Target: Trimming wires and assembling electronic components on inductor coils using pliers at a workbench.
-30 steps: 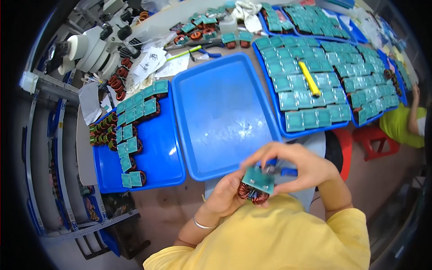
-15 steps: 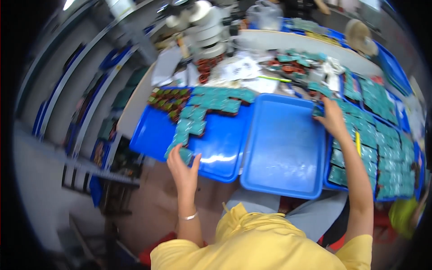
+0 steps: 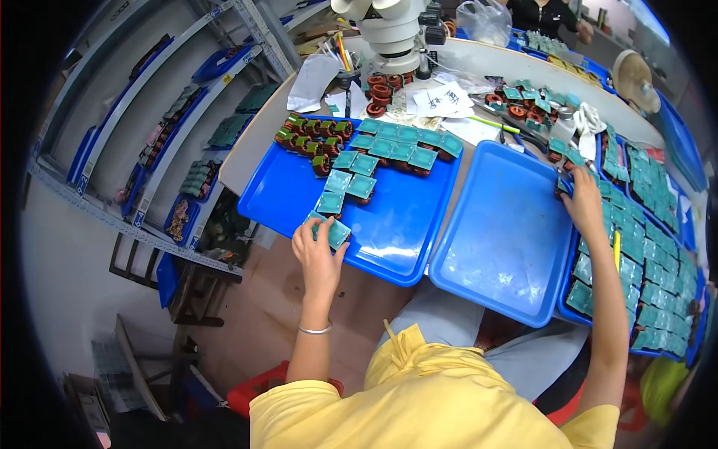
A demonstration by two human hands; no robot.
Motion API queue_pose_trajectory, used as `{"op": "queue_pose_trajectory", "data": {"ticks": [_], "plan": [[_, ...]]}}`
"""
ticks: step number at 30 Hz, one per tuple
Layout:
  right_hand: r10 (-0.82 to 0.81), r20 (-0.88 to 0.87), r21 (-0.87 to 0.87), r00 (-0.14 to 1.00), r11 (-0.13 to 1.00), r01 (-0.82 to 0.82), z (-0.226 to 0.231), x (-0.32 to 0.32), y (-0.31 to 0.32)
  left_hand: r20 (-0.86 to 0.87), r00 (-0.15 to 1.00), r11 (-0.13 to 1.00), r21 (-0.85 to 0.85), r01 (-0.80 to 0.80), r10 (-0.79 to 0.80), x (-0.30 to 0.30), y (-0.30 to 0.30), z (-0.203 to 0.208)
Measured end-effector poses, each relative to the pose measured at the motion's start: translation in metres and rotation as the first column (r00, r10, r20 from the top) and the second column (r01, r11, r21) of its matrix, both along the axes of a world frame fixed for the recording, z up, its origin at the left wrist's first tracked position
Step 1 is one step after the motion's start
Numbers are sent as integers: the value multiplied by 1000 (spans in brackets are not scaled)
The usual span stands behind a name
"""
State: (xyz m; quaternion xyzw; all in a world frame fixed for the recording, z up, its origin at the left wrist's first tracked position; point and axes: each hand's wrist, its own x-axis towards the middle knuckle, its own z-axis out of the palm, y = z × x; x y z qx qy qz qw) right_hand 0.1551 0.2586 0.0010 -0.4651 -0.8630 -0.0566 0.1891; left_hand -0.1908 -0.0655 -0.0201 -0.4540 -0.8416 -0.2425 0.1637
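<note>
My left hand (image 3: 318,258) is at the near left edge of the left blue tray (image 3: 389,247), its fingers closed around a green circuit board module (image 3: 334,232). That module ends a row of similar green boards (image 3: 331,202) mounted on dark red coil parts. Across the bench, my right hand (image 3: 585,200) pinches a small dark circuit board module (image 3: 562,185), mostly edge-on, beside the far left corner of the right-hand tray, which is packed with green boards (image 3: 632,254). Between the hands lies a bare blue tray (image 3: 501,239).
Bare coils with yellowish tops (image 3: 314,138) fill the left tray's far corner. Behind stand a white microscope (image 3: 393,37), red ring coils (image 3: 381,93), papers (image 3: 440,99) and a green pen (image 3: 493,124). Metal shelving (image 3: 149,127) rises at left. Another person (image 3: 550,16) sits beyond the bench.
The view has swung left, so the bench appears shifted rightward and sharper. Both hands keep nearly the same places at the trays, fingers still on the modules.
</note>
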Motion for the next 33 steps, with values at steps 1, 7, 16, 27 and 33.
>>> {"op": "queue_pose_trajectory", "data": {"ticks": [1, 7, 16, 27, 33], "plan": [[69, -107, 20, 992, 998, -67, 5, -4, -9, 24, 999, 999, 10, 46, -46, 0, -2, 1], [359, -434, -9, 826, 915, -403, 50, -46, -96, -55, 988, 990, -27, 140, -142, 2, -2, 8], [103, -738, -469, 667, 632, -617, 54, -65, -174, 277, 889, 931, 122, 344, -365, 41, 18, 37], [-99, -948, -319, 304, 323, -891, 75, -40, -190, 604, -471, 557, 791, 254, -643, 133, 44, 89], [136, -924, -324, 358, 221, -920, 84, -17, -186, 546, -673, 586, 785, 201, -499, 154, 52, 98]]}}
